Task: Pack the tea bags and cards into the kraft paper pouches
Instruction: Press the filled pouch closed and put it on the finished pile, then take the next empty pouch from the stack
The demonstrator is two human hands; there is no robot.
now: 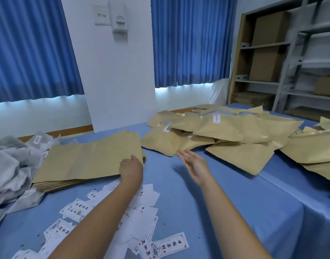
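Kraft paper pouches [89, 161], flat and empty, lie stacked on the blue table [235, 212] under the left hand [131, 168]; its fingers curl over the stack's right edge, gripping the top pouch. Right hand [195, 165] hovers blurred, fingers spread and holding nothing; filled pouches [235, 131] are heaped just beyond its fingertips. Tea bags [9, 165] pile well left of the left fingers; cards [147, 199] lie scattered nearer than both hands, under the forearms.
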